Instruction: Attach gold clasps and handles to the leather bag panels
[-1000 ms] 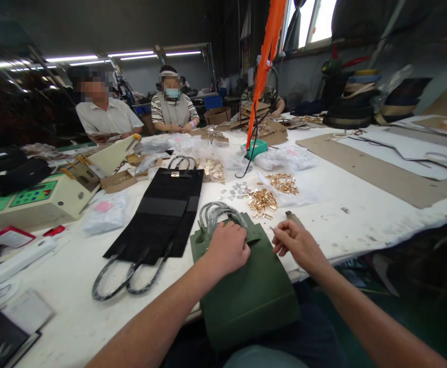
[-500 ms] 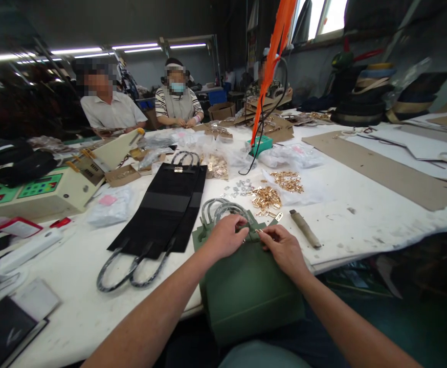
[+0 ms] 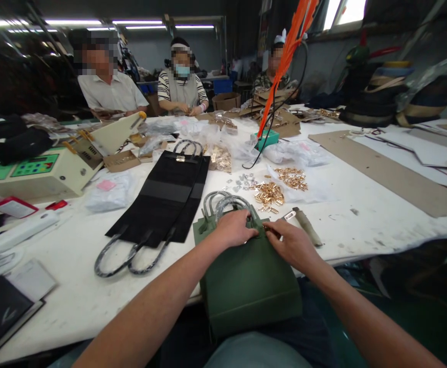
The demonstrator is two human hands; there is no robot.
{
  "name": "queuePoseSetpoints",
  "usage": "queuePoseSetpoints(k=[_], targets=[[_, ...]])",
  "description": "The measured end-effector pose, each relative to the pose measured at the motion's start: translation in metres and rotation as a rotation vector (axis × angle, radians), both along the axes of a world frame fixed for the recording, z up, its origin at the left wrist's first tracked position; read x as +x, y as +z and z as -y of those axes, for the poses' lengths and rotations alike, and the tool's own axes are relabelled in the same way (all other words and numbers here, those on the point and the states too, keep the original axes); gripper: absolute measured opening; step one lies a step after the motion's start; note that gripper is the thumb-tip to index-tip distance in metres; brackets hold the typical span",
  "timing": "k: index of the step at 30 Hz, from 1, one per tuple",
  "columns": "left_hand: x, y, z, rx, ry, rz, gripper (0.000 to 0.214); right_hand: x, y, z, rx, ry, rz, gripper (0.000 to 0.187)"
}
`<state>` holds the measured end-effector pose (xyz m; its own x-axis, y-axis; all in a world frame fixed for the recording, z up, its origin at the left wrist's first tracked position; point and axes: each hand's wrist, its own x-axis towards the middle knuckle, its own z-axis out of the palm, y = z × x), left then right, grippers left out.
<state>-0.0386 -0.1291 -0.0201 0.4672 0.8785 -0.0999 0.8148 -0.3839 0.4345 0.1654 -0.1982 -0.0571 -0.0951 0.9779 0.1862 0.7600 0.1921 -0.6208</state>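
Note:
A dark green bag [image 3: 246, 281] lies at the table's near edge, hanging partly over my lap, with its grey wrapped handles [image 3: 223, 202] pointing away from me. My left hand [image 3: 235, 229] is closed on the bag's top edge just below the handles. My right hand [image 3: 290, 245] rests beside it on the same edge, fingers pinched together on something small I cannot make out. A brown-handled tool [image 3: 304, 225] lies on the table right of my right hand. Piles of gold metal clasps [image 3: 269, 193] sit just beyond.
Flat black bags [image 3: 165, 202] with grey handles lie to the left. A cream machine [image 3: 50, 171] stands far left. Cardboard sheets [image 3: 384, 163] cover the right side. Plastic packets [image 3: 296, 153] and a teal box [image 3: 266, 138] sit mid-table. Three people sit across the table.
My right hand came in from the bare table to the bag's top edge beside my left hand. The tool it was near now lies uncovered on the table.

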Motion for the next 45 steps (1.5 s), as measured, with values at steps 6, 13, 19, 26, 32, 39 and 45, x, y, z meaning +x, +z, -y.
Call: queuePoseSetpoints(k=[6, 13, 19, 26, 32, 39, 45], targets=[[0.0, 0.011, -0.004, -0.097, -0.028, 0.024, 0.034, 0.002, 0.006, 0.003, -0.045, -0.095, -0.191, 0.024], [0.002, 0.016, -0.005, -0.188, -0.031, 0.085, 0.024, -0.008, 0.002, 0.013, 0.015, -0.158, -0.247, 0.022], [0.005, 0.014, -0.003, -0.167, -0.048, 0.088, 0.018, -0.017, -0.005, 0.015, 0.032, -0.16, -0.138, 0.019], [0.009, 0.02, 0.006, -0.089, -0.077, 0.105, 0.014, -0.021, -0.004, 0.009, -0.002, -0.174, -0.039, 0.015], [-0.002, 0.018, 0.001, -0.142, -0.111, 0.212, 0.016, -0.01, 0.009, 0.012, -0.075, -0.071, -0.267, 0.025], [-0.018, 0.015, -0.015, -0.276, -0.121, 0.318, 0.043, -0.006, -0.022, 0.033, -0.01, -0.355, -0.677, 0.067], [-0.019, 0.028, -0.004, -0.223, -0.045, 0.34, 0.045, -0.014, -0.033, 0.05, -0.081, -0.423, -0.615, 0.064]])
